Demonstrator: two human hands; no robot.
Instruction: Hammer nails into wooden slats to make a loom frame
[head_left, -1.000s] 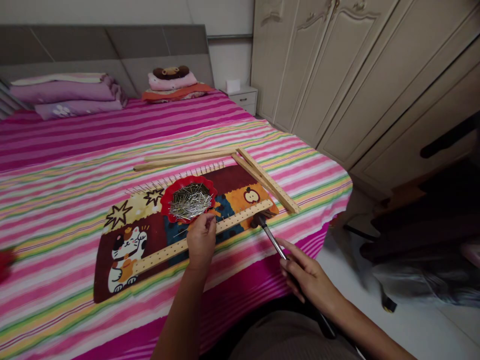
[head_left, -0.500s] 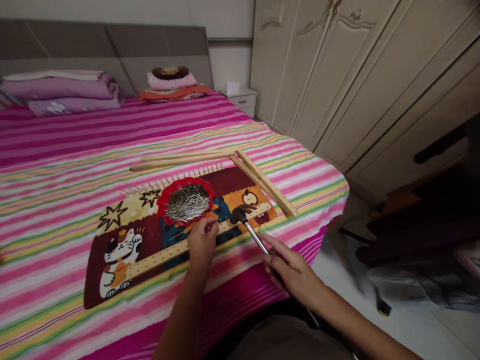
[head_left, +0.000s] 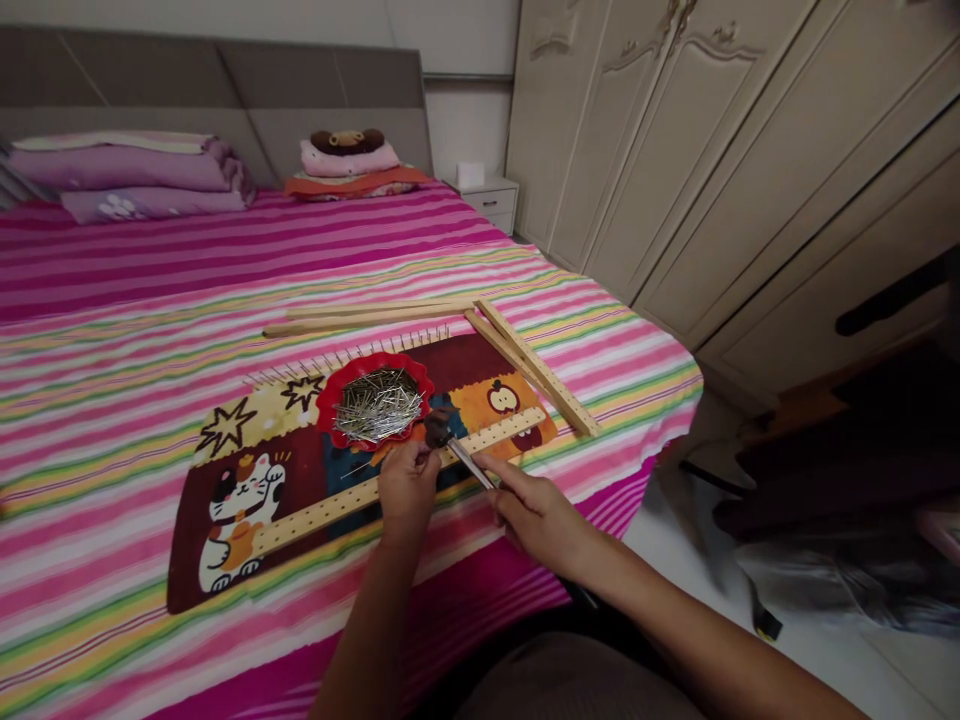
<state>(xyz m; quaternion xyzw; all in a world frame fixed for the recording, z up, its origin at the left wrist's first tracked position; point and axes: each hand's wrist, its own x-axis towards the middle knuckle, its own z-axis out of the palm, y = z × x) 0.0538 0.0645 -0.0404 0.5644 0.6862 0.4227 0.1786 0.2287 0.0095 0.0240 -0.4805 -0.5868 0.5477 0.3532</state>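
My right hand [head_left: 532, 510] is wrapped round the handle of a hammer [head_left: 471, 464], whose dark head is right beside the fingertips of my left hand [head_left: 409, 485]. Those fingertips are pinched together over a pale wooden strip [head_left: 319, 515] with rows of small holes. They hold a nail, now mostly hidden by the hammer head. The strip lies slantwise across a patterned mat [head_left: 292, 470]. Just behind my left hand, a red scalloped bowl [head_left: 324, 412] holds a heap of loose nails [head_left: 379, 405]. One single nail [head_left: 360, 470] lies on the mat left of my left hand.
Behind the bowl, a row of nails stands upright in another strip [head_left: 352, 355]. More wooden strips [head_left: 536, 365] lie at the back and right of the mat. All rest on a striped bed [head_left: 112, 370], with folded bedding [head_left: 135, 175] by the headboard and a wardrobe [head_left: 637, 150] at right.
The hammer and my right hand have moved left, bringing the hammer head close to my left fingertips. My left hand stays pinched at nearly the same spot. The view has shifted slightly.
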